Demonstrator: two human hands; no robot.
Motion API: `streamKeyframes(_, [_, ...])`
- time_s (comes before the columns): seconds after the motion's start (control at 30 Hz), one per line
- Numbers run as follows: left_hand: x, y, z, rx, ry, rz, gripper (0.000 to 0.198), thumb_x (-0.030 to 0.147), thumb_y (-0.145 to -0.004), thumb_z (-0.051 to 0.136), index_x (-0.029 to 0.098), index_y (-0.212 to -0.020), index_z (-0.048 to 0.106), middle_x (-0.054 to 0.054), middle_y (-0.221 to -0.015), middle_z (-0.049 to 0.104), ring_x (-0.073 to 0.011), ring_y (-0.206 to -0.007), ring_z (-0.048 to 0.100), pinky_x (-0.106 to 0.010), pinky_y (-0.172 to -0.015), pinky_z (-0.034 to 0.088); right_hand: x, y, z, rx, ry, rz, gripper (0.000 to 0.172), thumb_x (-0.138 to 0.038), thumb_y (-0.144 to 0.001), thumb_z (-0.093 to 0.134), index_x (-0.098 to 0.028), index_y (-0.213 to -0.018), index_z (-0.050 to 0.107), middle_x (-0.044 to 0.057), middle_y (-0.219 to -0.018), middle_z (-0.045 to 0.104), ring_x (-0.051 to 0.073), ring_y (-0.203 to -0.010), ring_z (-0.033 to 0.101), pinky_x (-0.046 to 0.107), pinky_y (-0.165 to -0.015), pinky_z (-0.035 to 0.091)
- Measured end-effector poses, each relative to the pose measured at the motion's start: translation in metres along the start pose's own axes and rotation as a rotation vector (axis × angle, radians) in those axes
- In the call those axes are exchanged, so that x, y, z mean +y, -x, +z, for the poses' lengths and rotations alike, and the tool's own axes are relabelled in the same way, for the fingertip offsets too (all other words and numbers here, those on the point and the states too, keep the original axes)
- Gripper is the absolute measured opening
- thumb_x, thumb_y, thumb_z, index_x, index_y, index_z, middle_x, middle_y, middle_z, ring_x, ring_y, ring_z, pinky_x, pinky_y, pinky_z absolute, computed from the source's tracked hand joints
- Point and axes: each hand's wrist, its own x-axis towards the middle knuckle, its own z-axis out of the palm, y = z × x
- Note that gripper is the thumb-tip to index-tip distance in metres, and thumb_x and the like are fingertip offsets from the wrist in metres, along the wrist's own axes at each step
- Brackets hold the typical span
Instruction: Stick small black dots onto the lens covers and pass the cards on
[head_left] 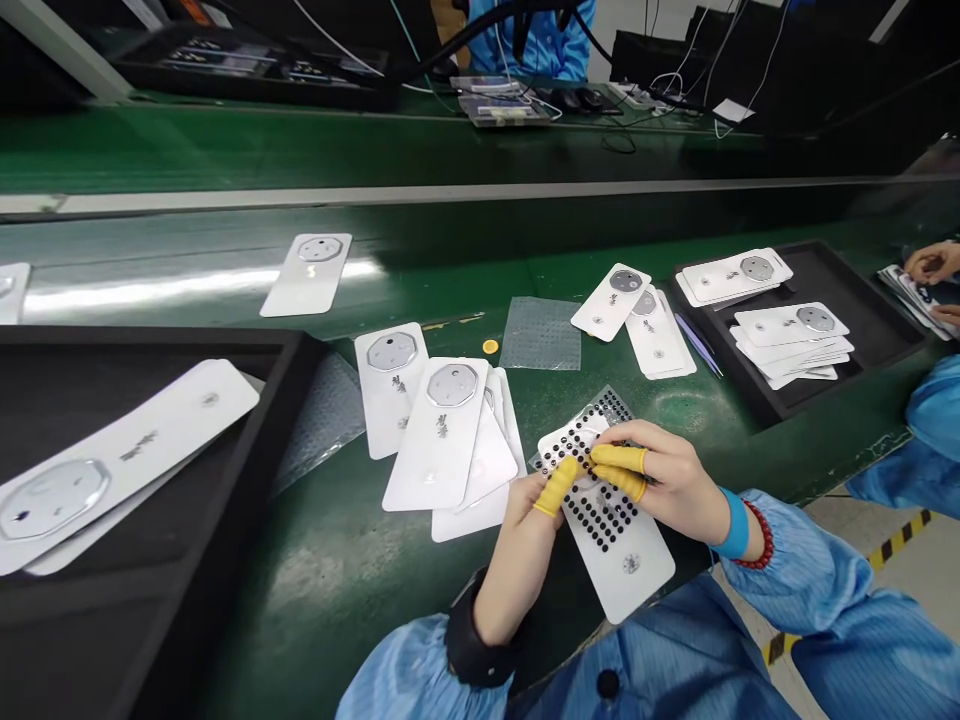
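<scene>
The left grip (517,560) and right grip (667,480), yellow-cotted fingertips pinched closed, hold a small white black-dotted sheet (571,445) above a long white rectangular card (630,570) lying diagonally.

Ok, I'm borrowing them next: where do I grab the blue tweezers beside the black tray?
Pinch the blue tweezers around mid-length, coming from above at the near end. They lie flat on the green bench, between the white cards and the black tray's rim, so a side approach looks tight.

Glossy white plastic card (607,590), matt yellow rubber finger cot (616,459), glossy green bench (330,620)
</scene>
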Motion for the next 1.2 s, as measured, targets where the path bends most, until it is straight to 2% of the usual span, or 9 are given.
streamKeyframes(0.47, [0.000, -0.001, 0.003, -0.023, 0.031, -0.025, 0.029, 0.042, -0.070, 0.075, 0.018, -0.060, 0.064, 0.002, -0.055, 0.059, -0.0148, -0.057, 0.055, -0.027, -0.057, 0.047, 0.004, 0.013, 0.015, 0.056, 0.263, -0.128, 0.036, 0.001, -0.088, 0.047, -0.014, -0.118, 0.059, 0.016, -0.107, 0.070, 0.025, -0.102, 0.068, 0.039, -0.082, 0.064])
streamKeyframes(0.57, [0.010, -0.003, -0.001, -0.070, -0.016, 0.003, 0.030, 0.043, -0.069, 0.080, 0.015, -0.076, 0.071, -0.005, -0.078, 0.072, -0.0217, -0.078, 0.067, -0.031, -0.073, 0.053, 0.019, 0.019, 0.008, -0.039, 0.296, -0.080, 0.030, -0.001, -0.089, 0.047, -0.015, -0.112, 0.061, 0.014, -0.102, 0.073, 0.024, -0.097, 0.071, 0.037, -0.081, 0.064])
streamKeyframes(0.63, [0.017, -0.003, -0.004, 0.013, -0.121, 0.124, 0.039, 0.045, -0.073, 0.078, 0.014, -0.095, 0.072, -0.011, -0.105, 0.075, -0.0278, -0.103, 0.068, -0.036, -0.090, 0.052, 0.032, 0.026, -0.003, -0.076, 0.316, -0.045, 0.028, -0.003, -0.090, 0.045, -0.014, -0.108, 0.063, 0.014, -0.099, 0.074, 0.025, -0.092, 0.073, 0.038, -0.078, 0.065])
streamKeyframes(0.73, [0.021, -0.001, -0.007, 0.158, -0.213, 0.334, 0.068, 0.047, -0.082, 0.070, 0.020, -0.141, 0.048, -0.012, -0.117, 0.072, -0.0284, -0.107, 0.069, -0.038, -0.089, 0.056, 0.042, 0.032, -0.023, -0.057, 0.312, -0.001, 0.026, -0.004, -0.093, 0.046, -0.014, -0.107, 0.065, 0.014, -0.098, 0.075, 0.025, -0.090, 0.074, 0.038, -0.075, 0.065])
streamKeyframes(0.83, [0.020, 0.004, -0.004, 0.063, -0.121, 0.363, 0.093, 0.044, -0.086, 0.069, 0.025, -0.157, 0.012, -0.007, -0.095, 0.078, -0.0251, -0.082, 0.076, -0.035, -0.070, 0.062, 0.031, 0.025, -0.035, 0.059, 0.222, 0.081, 0.021, -0.006, -0.093, 0.053, -0.018, -0.105, 0.066, 0.011, -0.099, 0.074, 0.022, -0.092, 0.073, 0.035, -0.078, 0.064])
streamKeyframes(0.9, [0.019, 0.009, 0.000, 0.009, -0.099, 0.323, 0.079, 0.042, -0.084, 0.072, 0.021, -0.150, 0.034, -0.005, -0.084, 0.079, -0.0232, -0.074, 0.076, -0.031, -0.065, 0.062, 0.014, 0.012, -0.032, 0.184, 0.084, 0.136, 0.019, -0.006, -0.091, 0.058, -0.021, -0.100, 0.067, 0.008, -0.099, 0.072, 0.020, -0.092, 0.070, 0.035, -0.081, 0.061])
streamKeyframes(1.0, [0.021, 0.014, 0.005, -0.014, -0.117, 0.313, 0.035, 0.034, -0.077, 0.080, 0.018, -0.106, 0.071, -0.002, -0.073, 0.078, -0.0173, -0.066, 0.074, -0.021, -0.063, 0.060, -0.013, -0.010, -0.015, 0.266, -0.076, 0.096, 0.018, -0.008, -0.089, 0.064, -0.023, -0.096, 0.068, 0.007, -0.101, 0.068, 0.020, -0.093, 0.066, 0.039, -0.082, 0.058])
streamKeyframes(1.07, [0.023, 0.017, 0.006, -0.042, -0.128, 0.351, 0.019, 0.028, -0.076, 0.081, 0.019, -0.092, 0.074, 0.001, -0.072, 0.078, -0.0131, -0.062, 0.072, -0.016, -0.062, 0.057, -0.022, -0.020, -0.002, 0.248, -0.091, 0.013, 0.016, -0.010, -0.089, 0.064, -0.023, -0.097, 0.068, 0.008, -0.106, 0.065, 0.022, -0.099, 0.062, 0.042, -0.083, 0.056])
streamKeyframes(1.2, [0.020, 0.021, 0.003, -0.133, -0.192, 0.428, 0.018, 0.019, -0.083, 0.073, 0.025, -0.100, 0.074, 0.004, -0.081, 0.078, -0.0096, -0.064, 0.071, -0.013, -0.064, 0.056, -0.024, -0.024, 0.012, 0.242, -0.047, -0.020, 0.016, -0.010, -0.090, 0.062, -0.024, -0.096, 0.067, 0.009, -0.113, 0.060, 0.024, -0.105, 0.056, 0.046, -0.087, 0.052])
